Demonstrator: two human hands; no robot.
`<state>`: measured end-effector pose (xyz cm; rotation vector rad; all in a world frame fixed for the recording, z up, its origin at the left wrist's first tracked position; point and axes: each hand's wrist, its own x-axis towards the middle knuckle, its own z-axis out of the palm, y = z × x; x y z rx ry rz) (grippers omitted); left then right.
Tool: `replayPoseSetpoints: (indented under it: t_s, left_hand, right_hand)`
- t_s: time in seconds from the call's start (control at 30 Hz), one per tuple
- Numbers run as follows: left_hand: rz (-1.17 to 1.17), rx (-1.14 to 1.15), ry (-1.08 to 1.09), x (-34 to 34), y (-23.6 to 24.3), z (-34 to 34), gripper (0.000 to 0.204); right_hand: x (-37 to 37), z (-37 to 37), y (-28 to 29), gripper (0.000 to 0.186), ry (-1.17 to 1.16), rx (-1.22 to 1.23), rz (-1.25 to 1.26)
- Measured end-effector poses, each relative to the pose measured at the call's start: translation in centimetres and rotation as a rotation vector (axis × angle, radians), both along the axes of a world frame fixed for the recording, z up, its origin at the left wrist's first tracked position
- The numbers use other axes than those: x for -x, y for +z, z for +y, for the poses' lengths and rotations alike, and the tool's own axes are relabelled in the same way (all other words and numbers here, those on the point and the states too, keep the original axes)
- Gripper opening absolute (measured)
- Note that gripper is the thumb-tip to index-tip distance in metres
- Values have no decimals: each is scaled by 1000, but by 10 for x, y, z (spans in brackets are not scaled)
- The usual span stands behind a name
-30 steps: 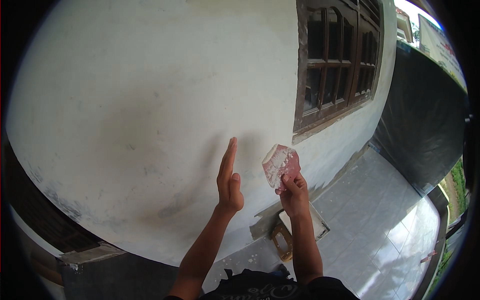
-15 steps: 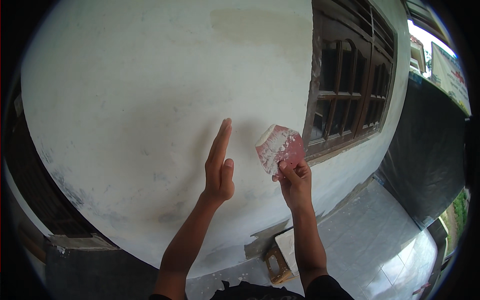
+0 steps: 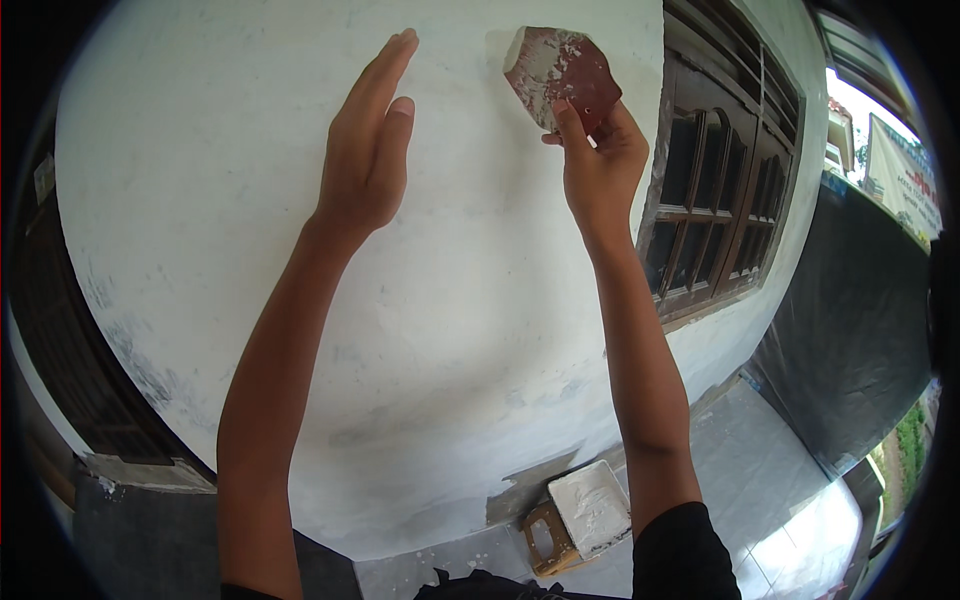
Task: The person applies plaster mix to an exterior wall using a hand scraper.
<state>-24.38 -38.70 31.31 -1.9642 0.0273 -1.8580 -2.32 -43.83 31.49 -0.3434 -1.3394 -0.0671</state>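
Note:
My right hand (image 3: pixel 607 170) pinches a dark red putty spreader (image 3: pixel 590 80) by its lower edge, thumb in front. White putty is smeared over the spreader's left side and along its edge. Raised to about the same height on the left is my left hand (image 3: pixel 368 140), fingers stretched out together and thumb apart, holding nothing. Both hands are in front of a white wall (image 3: pixel 470 270). Whether the spreader or the left hand touches that wall, I cannot tell.
A brown window frame (image 3: pixel 715 215) stands right of my right hand. Below, a tub of white putty (image 3: pixel 590 505) sits on or against a small brown stool (image 3: pixel 548 540). A dark sheet (image 3: pixel 845 320) hangs at the right, above grey floor tiles (image 3: pixel 735 470). A dark opening lies at far left.
Both hands have risen, my left hand also shifting left. The spreader has gone up with my right hand. The view has shifted a little, and the putty tub shows more fully.

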Motion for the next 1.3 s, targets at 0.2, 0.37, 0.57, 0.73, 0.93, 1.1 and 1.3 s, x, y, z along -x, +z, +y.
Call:
replayPoseSetpoints:
  t_s: [0.2, 0.37, 0.57, 0.73, 0.93, 1.1, 1.3]
  left_hand:
    - [112, 4, 202, -15, 10, 165, 52]
    - [118, -157, 479, -55, -13, 315, 53]
    - [121, -157, 507, -66, -17, 330, 55]
    - [115, -182, 523, -65, -15, 337, 54]
    - [119, -177, 522, -67, -18, 339, 54]
    - [122, -184, 512, -68, -19, 341, 53]
    - [116, -185, 527, -71, -20, 344, 53]
  right_hand:
    - [-31, 169, -24, 40, -964, -638, -373]
    - [-64, 309, -64, 45, -1129, -652, -412]
    - [-73, 338, -66, 45, -1184, -676, -377]
    - [-73, 348, -68, 45, -1186, -639, -393]
    - [-73, 345, -78, 45, -1171, -581, -438]
    - [-73, 343, -88, 45, -1160, -557, -452]
    - [-72, 339, -106, 45, -1162, -495, -457]
